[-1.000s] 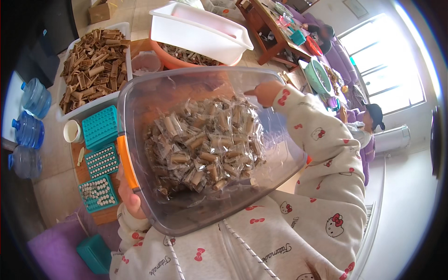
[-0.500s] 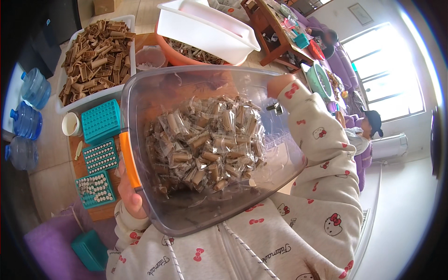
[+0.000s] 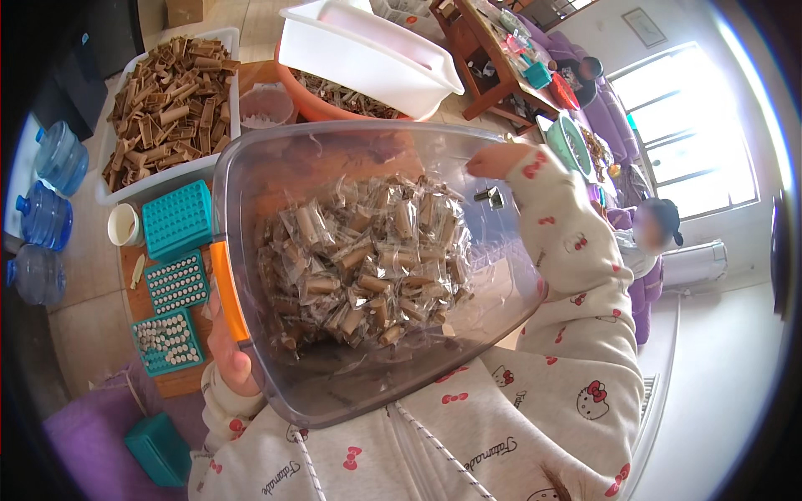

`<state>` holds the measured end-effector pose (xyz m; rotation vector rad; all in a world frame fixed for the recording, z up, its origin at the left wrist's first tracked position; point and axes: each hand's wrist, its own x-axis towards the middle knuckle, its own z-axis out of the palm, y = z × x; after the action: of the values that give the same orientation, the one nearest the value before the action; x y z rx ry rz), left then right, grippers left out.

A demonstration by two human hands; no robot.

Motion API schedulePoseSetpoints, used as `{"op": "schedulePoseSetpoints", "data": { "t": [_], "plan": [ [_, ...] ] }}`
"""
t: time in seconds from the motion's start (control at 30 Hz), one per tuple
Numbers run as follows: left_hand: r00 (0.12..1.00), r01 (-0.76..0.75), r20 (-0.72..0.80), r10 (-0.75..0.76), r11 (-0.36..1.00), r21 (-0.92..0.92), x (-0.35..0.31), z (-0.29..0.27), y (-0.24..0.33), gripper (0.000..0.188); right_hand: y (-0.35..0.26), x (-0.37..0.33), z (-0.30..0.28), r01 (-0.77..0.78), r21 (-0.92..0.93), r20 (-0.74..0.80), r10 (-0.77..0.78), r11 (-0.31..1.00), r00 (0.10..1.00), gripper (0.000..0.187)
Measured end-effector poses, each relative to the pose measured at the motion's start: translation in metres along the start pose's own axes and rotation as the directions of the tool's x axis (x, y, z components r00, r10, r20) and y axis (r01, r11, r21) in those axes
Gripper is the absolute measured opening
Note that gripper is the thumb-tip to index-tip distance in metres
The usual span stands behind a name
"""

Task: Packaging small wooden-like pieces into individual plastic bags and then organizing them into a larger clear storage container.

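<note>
The person's left hand (image 3: 232,355) is against the outer side of a clear grey tub (image 3: 359,386), at the orange handle (image 3: 228,292). One fingertip shows below that handle; the other fingers are behind it, so how tightly they close cannot be told. The right hand (image 3: 494,160) lies over the far right part of the rim, its fingers bent close together and pointing left across the inside. Its thumb is hidden, and whether it pinches the rim cannot be told.

The tub is tilted in front of the person's chest, over a wooden table (image 3: 180,384). Heaped inside are packets (image 3: 368,259), brown tubes in clear wrap; neither hand touches them.

Left of the tub are three teal racks (image 3: 177,219), the nearer two filled with white-topped pieces, and a white cup (image 3: 124,225) just beside the farthest rack. Beyond stands a white crate (image 3: 109,188) piled with brown pieces (image 3: 171,108). A white tray (image 3: 359,58) rests across an orange basin (image 3: 288,83) past the tub's far edge. Three water jugs (image 3: 46,219) stand on the floor at left. Near the window (image 3: 693,125) sits a person in a dark cap (image 3: 664,219).
</note>
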<state>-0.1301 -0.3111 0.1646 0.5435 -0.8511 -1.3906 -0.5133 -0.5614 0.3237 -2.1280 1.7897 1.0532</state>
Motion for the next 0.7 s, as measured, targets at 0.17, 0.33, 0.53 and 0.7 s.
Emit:
{"op": "schedulePoseSetpoints", "data": {
  "t": [0.17, 0.33, 0.53, 0.7],
  "plan": [
    [0.999, 0.033, -0.023, -0.032, 0.998, 0.054, 0.0, 0.007, 0.004, 0.086, 0.077, -0.077, -0.041, -0.218, -0.067, -0.74, 0.098, 0.974, 0.665, 0.037],
    [0.999, -0.032, -0.027, 0.035, 0.994, 0.103, 0.01, 0.022, 0.004, 0.081, 0.166, -0.072, 0.009, 0.528, 0.772, -0.635, 0.379, 0.355, 0.673, 0.027],
    [0.999, -0.047, -0.022, 0.048, 0.998, 0.052, 0.004, 0.015, 0.003, 0.085, 0.048, -0.041, 0.015, 0.41, 0.835, -0.39, -0.132, 0.368, 0.911, 0.027],
    [0.999, -0.033, 0.043, 0.028, 0.992, 0.124, 0.005, 0.01, 0.008, 0.083, 0.058, -0.012, 0.03, 0.316, 0.313, -0.66, -0.034, 0.896, 0.751, 0.024]
  ]
}}
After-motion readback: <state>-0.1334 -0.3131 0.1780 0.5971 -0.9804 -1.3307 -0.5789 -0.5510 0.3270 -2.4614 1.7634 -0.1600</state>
